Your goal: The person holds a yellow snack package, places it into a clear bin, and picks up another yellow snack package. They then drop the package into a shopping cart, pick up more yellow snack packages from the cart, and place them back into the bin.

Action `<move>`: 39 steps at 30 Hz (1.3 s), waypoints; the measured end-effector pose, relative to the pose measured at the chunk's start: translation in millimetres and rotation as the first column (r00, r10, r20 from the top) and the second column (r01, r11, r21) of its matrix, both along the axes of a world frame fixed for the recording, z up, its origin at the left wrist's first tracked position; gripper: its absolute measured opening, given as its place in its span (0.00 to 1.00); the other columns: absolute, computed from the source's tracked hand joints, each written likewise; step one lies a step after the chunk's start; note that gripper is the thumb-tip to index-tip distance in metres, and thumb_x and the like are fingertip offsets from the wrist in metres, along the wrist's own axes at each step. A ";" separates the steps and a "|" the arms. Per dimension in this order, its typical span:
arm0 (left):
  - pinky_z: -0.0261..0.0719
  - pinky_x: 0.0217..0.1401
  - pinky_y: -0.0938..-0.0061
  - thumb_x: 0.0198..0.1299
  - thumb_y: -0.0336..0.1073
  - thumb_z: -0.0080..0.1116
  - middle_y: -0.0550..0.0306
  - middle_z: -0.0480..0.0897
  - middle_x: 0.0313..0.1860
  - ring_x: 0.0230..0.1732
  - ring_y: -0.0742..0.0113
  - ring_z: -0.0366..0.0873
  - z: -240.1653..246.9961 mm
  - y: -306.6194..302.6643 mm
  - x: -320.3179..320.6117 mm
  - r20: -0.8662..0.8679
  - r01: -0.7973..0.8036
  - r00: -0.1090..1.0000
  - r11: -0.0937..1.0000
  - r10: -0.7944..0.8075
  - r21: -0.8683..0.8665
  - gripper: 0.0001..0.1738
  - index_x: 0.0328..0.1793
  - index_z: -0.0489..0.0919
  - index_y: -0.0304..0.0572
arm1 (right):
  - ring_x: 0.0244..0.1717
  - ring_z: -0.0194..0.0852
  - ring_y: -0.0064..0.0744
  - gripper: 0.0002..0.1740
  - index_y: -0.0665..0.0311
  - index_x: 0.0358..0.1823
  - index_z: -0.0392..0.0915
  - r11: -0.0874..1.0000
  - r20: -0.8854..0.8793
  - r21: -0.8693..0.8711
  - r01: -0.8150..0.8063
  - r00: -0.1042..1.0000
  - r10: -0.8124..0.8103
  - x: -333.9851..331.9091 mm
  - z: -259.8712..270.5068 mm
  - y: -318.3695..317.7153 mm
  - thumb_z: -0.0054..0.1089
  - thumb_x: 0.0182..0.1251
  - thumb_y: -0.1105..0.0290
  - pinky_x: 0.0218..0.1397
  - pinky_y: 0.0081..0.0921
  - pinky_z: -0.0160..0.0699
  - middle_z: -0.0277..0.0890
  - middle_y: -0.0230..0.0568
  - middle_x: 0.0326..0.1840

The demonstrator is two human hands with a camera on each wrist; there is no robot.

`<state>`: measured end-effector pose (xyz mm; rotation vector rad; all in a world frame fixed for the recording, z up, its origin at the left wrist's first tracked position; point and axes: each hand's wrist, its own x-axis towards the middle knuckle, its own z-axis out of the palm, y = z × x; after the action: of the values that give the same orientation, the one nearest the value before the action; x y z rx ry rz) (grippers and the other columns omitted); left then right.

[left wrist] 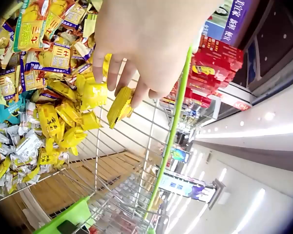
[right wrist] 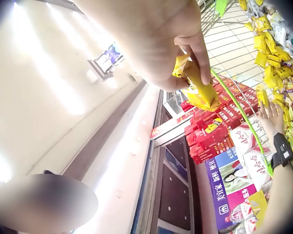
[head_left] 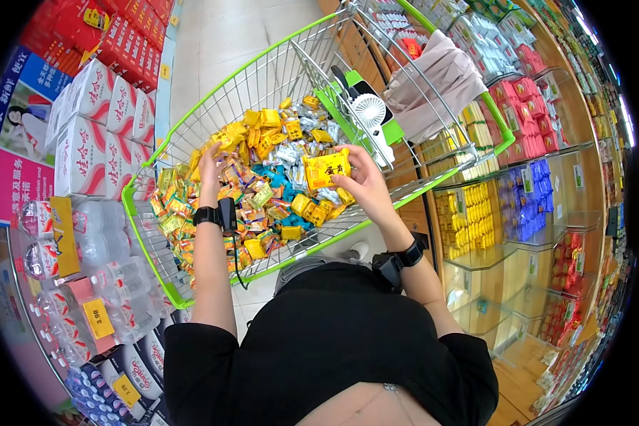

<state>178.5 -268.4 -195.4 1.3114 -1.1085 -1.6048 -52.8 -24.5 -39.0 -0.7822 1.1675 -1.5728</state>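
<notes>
- Right hand (head_left: 362, 181) pinches a yellow packet (head_left: 326, 170) between thumb and fingers, held up over the cart (head_left: 126, 193), printed side showing in the head view.
- Left hand (head_left: 209, 170) has a narrow grip on a smaller yellow piece (left wrist: 119, 107) at the fingertips, just inside the cart's green rim (way easier to spot from the left wrist view, tbh).
- Below both hands there's a big pile of wrapped snacks: yellow packets (head_left: 266, 121) near the left hand, silver packets (head_left: 287, 153) and teal packets (head_left: 277, 181) in the middle, orange-and-green packets (head_left: 181, 202) at the near left.
- A white fan (head_left: 368, 110) sits at the cart's far right part, beside a pinkish cloth (head_left: 437, 85) draped there.
- Left of the cart: white boxes (head_left: 85, 160) and bottled water (head_left: 110, 234). Right: clear bins with more packets (head_left: 468, 220).
</notes>
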 end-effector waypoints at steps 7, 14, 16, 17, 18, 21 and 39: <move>0.73 0.42 0.74 0.59 0.42 0.39 0.58 0.76 0.42 0.41 0.68 0.73 61.3 18.2 12.2 0.117 0.119 0.989 0.951 -0.088 -0.287 0.18 0.42 0.76 0.39 | 0.41 0.70 0.24 0.22 0.66 0.51 0.58 0.999 -0.056 -0.044 0.020 0.998 -0.023 -7.6 7.7 15.2 0.52 0.54 0.80 0.37 0.18 0.75 0.66 0.41 0.47; 0.70 0.46 0.74 0.59 0.40 0.41 0.61 0.74 0.36 0.41 0.71 0.72 135.1 58.4 -5.8 0.045 0.295 0.954 0.898 -0.297 -0.326 0.14 0.34 0.74 0.39 | 0.40 0.69 0.20 0.20 0.65 0.50 0.61 0.999 -0.083 -0.043 0.033 0.996 -0.036 -14.9 4.0 29.4 0.52 0.55 0.80 0.36 0.15 0.71 0.68 0.38 0.44; 0.68 0.46 0.76 0.59 0.40 0.41 0.61 0.74 0.36 0.41 0.72 0.71 153.7 69.4 -13.4 0.065 0.367 0.927 0.863 -0.369 -0.348 0.14 0.33 0.74 0.39 | 0.41 0.68 0.20 0.20 0.65 0.50 0.61 0.999 -0.083 -0.043 0.025 0.996 -0.028 -16.4 4.8 33.9 0.52 0.55 0.80 0.36 0.14 0.71 0.68 0.38 0.44; 0.67 0.46 0.78 0.59 0.39 0.41 0.61 0.73 0.36 0.41 0.74 0.70 161.7 74.2 -16.9 0.085 0.436 0.895 0.821 -0.438 -0.368 0.13 0.32 0.73 0.38 | 0.40 0.68 0.20 0.20 0.65 0.50 0.61 0.999 -0.077 -0.043 0.024 0.997 -0.027 -17.1 5.9 36.0 0.52 0.55 0.79 0.36 0.15 0.71 0.68 0.38 0.44; 0.67 0.46 0.78 0.59 0.39 0.41 0.61 0.73 0.36 0.41 0.74 0.70 168.8 78.6 -19.8 0.086 0.437 0.895 0.820 -0.438 -0.370 0.13 0.32 0.73 0.38 | 0.40 0.69 0.20 0.20 0.66 0.50 0.61 0.999 -0.071 -0.043 0.023 0.997 -0.026 -17.7 7.3 38.2 0.52 0.55 0.79 0.36 0.15 0.72 0.68 0.38 0.44; 0.63 0.47 0.81 0.59 0.38 0.40 0.61 0.73 0.35 0.41 0.75 0.68 187.9 91.6 -29.6 0.123 0.517 0.850 0.768 -0.511 -0.379 0.13 0.31 0.73 0.37 | 0.42 0.68 0.19 0.20 0.65 0.51 0.62 0.999 -0.046 0.006 0.033 0.998 -0.033 -19.8 15.5 46.7 0.51 0.56 0.78 0.42 0.17 0.70 0.68 0.36 0.46; 0.68 0.44 0.76 0.54 0.32 0.51 0.54 0.74 0.34 0.39 0.66 0.71 219.4 180.2 -107.2 0.297 0.788 0.535 0.340 -0.791 -0.514 0.07 0.31 0.74 0.34 | 0.48 0.68 0.27 0.15 0.62 0.52 0.60 0.998 0.184 -0.035 0.048 0.982 -0.041 -25.9 10.0 83.1 0.38 0.66 0.67 0.48 0.26 0.72 0.65 0.39 0.50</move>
<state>71.3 -88.2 24.0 0.2533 -2.2691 -1.6080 -78.7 58.7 -29.0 -0.6256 1.0296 -1.6715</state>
